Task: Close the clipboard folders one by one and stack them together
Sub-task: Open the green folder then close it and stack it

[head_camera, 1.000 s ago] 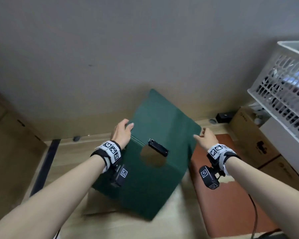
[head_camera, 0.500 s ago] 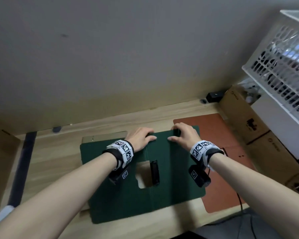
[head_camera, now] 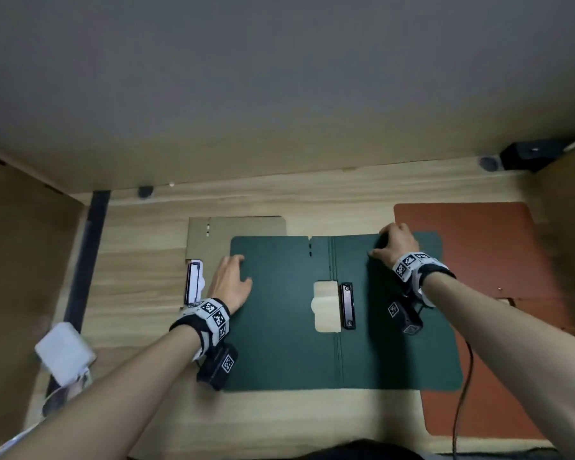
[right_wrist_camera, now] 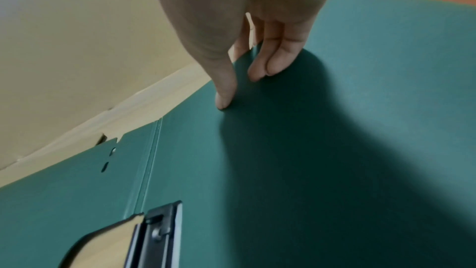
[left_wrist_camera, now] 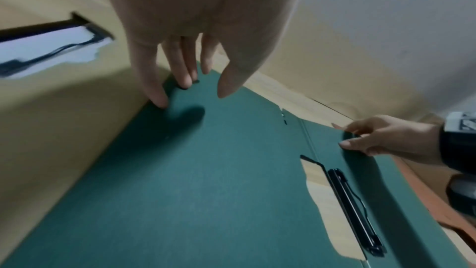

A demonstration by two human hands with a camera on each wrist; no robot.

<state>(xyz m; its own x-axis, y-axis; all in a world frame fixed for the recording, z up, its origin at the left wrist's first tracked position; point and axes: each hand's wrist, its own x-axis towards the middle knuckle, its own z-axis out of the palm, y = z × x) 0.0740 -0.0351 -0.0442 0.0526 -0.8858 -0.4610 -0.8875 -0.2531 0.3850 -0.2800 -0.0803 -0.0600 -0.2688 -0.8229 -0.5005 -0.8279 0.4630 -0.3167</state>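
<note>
A dark green clipboard folder (head_camera: 279,327) lies open and flat on the wooden table (head_camera: 140,293), its black clip (head_camera: 347,305) beside the spine. My left hand (head_camera: 229,280) has its fingertips (left_wrist_camera: 159,101) on the folder's far left edge, thumb hovering above the cover. My right hand (head_camera: 395,245) presses its thumb and fingertips (right_wrist_camera: 257,72) on the right panel at its far edge; one finger reaches past that edge. A tan folder (head_camera: 236,230) lies partly under the green one's far left corner, its clip (head_camera: 193,282) showing. A rust-red folder (head_camera: 485,250) lies under the green one's right side.
A white power adapter (head_camera: 63,356) lies at the table's left edge. A small black box (head_camera: 528,156) stands at the far right against the wall. A dark cable (head_camera: 462,393) runs down over the rust-red folder. Brown cardboard (head_camera: 20,247) stands at the left.
The green folder, held up and tilted a second ago, now lies flat and open. My hands have spread apart: the left to the left edge, the right along the far edge.
</note>
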